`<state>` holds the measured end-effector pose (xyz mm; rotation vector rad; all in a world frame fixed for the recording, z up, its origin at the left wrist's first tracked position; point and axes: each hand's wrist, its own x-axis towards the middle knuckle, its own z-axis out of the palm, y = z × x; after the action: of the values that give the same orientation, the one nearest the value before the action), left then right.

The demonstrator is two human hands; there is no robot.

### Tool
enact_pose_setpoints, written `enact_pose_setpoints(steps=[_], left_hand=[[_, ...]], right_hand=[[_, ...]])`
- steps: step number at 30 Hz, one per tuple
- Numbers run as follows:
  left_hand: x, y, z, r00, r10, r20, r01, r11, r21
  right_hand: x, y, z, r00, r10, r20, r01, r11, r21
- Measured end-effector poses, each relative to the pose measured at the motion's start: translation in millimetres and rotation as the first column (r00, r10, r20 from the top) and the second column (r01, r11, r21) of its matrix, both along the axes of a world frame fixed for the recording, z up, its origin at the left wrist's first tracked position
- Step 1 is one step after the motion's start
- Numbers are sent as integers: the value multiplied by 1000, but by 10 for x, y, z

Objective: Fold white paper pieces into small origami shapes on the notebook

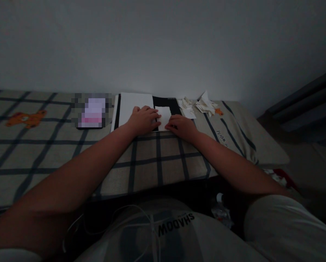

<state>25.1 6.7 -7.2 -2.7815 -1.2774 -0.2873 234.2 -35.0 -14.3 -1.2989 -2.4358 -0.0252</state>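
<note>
A small piece of white paper [163, 115] lies on the black right side of an open book or folder [176, 105]. A larger white sheet [135, 103] covers the left side. My left hand [144, 120] rests across the middle, fingers stretched out, their tips at the small paper's left edge. From the other side, my right hand [183, 126] has its thumb and fingertips closed on the small paper's lower right edge. Right of the book lie crumpled and torn paper scraps [205, 104] and a flatter scrap [188, 108].
A phone [93, 112] with a blurred screen lies left of the book on the checkered bedding [145, 160]. Behind runs a grey wall [163, 47]. Below the bed edge are a plastic bottle [221, 209] and a white cable [152, 223] over my shirt.
</note>
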Motion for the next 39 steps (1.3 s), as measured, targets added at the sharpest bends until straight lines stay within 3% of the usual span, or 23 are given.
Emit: enact_pose_setpoints(steps=[16, 22, 39], left_hand=[[-34, 5, -3, 1000, -21, 3, 21, 1000, -6], [-37, -6, 18, 1000, -3, -13, 2, 999, -44], [-42, -11, 33, 1000, -26, 0, 26, 999, -24]], right_hand=[[23, -40, -38, 999, -5, -49, 4, 1000, -21], [-17, 70, 10, 998, -56, -22, 54, 994, -98], [-159, 456, 86, 967, -201, 154, 208, 978, -27]])
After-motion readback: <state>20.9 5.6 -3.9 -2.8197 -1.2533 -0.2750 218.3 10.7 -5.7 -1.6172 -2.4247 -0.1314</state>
